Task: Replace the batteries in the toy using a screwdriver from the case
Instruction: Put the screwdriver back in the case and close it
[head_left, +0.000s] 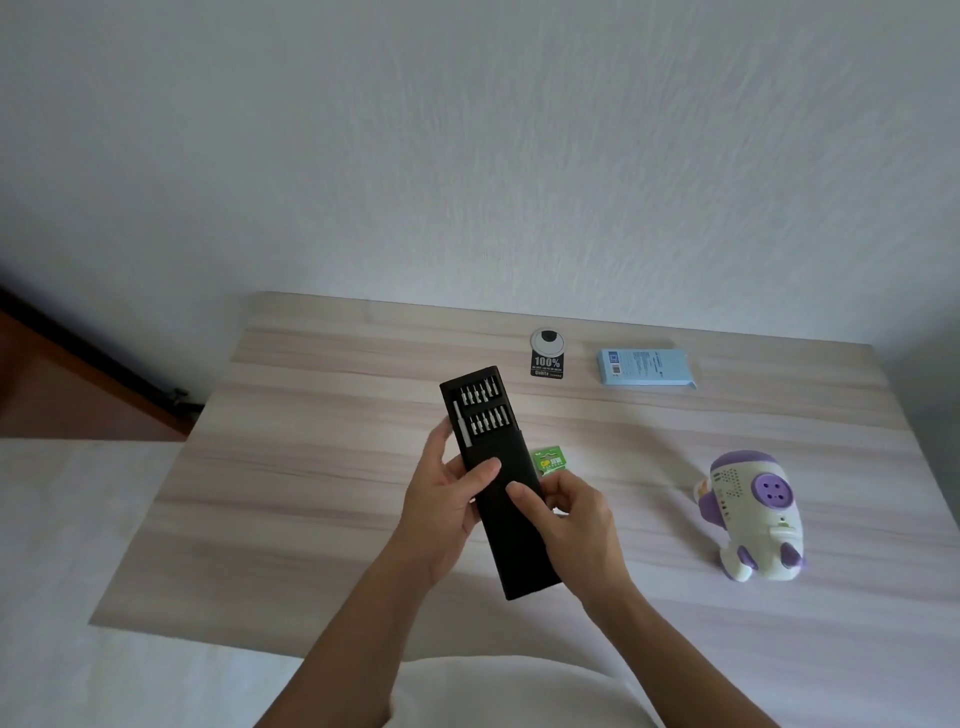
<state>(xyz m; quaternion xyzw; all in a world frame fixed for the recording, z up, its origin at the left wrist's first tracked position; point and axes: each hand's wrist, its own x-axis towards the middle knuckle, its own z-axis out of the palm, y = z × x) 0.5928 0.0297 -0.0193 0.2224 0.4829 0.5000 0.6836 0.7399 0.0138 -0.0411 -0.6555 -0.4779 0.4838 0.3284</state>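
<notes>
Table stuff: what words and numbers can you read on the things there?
"100%" on the black label; the line beneath is blurred.
"GP" on the green battery pack; the rest is too small.
The blue box: print too small to read.
The toy: no words I can read.

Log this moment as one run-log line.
case: tray partly out | left hand, right hand: both hold case | screwdriver: in tray | toy: on table, untouched
</notes>
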